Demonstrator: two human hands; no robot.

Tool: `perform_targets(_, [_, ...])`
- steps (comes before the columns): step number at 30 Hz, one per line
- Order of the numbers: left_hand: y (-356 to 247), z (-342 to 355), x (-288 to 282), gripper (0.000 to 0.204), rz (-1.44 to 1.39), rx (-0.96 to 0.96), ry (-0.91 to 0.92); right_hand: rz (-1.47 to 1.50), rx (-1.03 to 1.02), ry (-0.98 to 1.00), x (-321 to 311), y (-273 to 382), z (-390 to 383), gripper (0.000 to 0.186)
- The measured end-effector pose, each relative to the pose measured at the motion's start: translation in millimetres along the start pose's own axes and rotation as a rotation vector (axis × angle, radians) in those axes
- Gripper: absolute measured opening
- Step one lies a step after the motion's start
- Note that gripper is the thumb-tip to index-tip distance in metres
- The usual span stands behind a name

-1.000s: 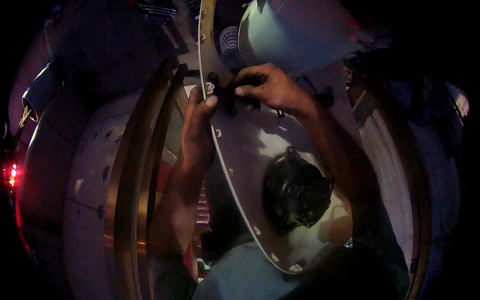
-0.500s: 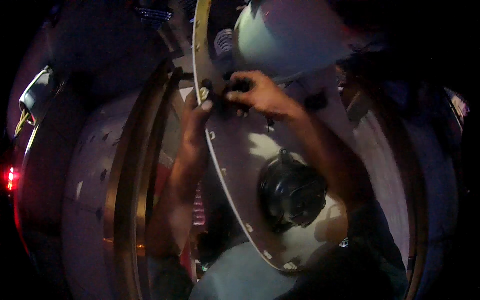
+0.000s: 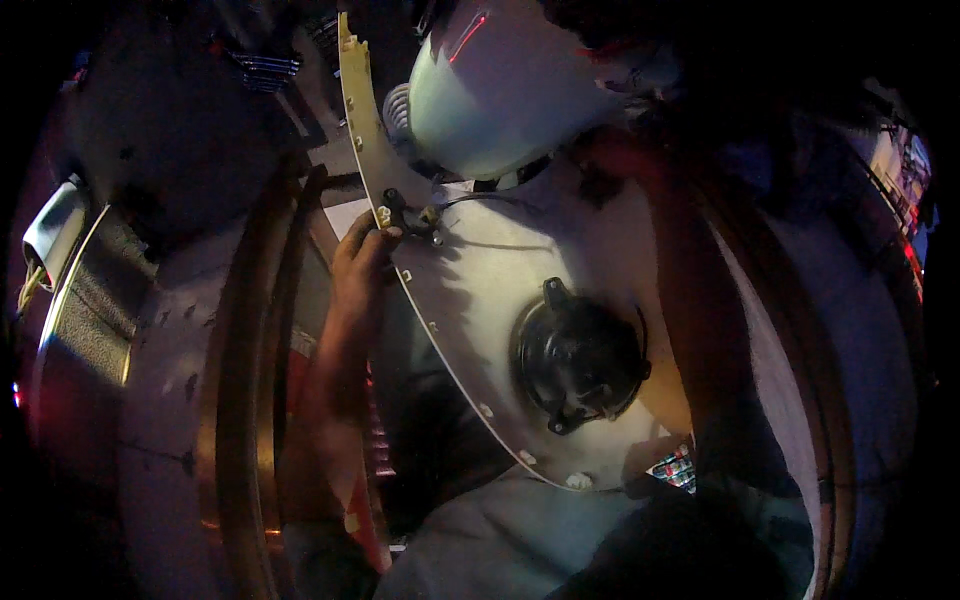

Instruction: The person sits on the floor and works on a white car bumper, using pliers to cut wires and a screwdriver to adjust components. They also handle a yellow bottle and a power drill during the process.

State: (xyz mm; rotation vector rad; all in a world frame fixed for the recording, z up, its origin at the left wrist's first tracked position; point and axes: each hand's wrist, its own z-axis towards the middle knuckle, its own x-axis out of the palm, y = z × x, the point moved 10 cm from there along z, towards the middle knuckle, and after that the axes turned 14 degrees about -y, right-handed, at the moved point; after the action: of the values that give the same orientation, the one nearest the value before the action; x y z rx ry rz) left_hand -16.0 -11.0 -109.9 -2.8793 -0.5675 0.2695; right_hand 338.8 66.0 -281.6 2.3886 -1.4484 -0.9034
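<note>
A round white panel (image 3: 480,290) stands tilted in front of me, with a black round fitting (image 3: 580,360) bolted near its middle. My left hand (image 3: 362,262) reaches up from below and grips the panel's left rim, its fingertips beside a small black clip (image 3: 405,215) with a thin wire. My right hand (image 3: 605,160) is lifted off the panel at the upper right, deep in shadow under a pale grey dome-shaped housing (image 3: 490,100); its fingers cannot be made out. My right forearm crosses the right side of the panel.
A wide brass-coloured ring (image 3: 240,400) curves down the left of the panel. Further left sits a shiny metal drum (image 3: 80,320). A ribbed coil (image 3: 397,108) shows beside the dome. The surroundings are dark, and my clothed lap fills the bottom.
My right hand has left the black clip and moved up to the right into shadow. My left hand has stayed on the panel's rim.
</note>
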Motion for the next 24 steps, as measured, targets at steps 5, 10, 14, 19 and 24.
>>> perform_targets(5, [-25.8,7.4,-11.9,0.050,0.108,0.163,-0.153,-0.135,-0.073,-0.481,-12.1,40.3,3.7,0.027])
perform_targets(10, [-132.9,-52.6,63.5,0.062,0.936,1.279,-0.037,-0.292,-0.030,-0.535,-12.0,43.9,21.9,0.027])
perform_targets(14, [-79.0,-25.8,137.8,0.061,1.174,0.999,0.537,1.261,0.832,-0.141,-39.5,49.6,-29.5,0.026])
perform_targets(19, [-6.6,10.0,156.4,0.059,1.446,0.675,0.731,1.347,0.451,-0.095,-99.7,66.2,-47.1,0.028])
perform_targets(24, [-48.9,-22.2,140.0,0.032,0.847,0.635,0.643,1.293,0.280,-0.313,-147.3,66.3,-86.5,0.029])
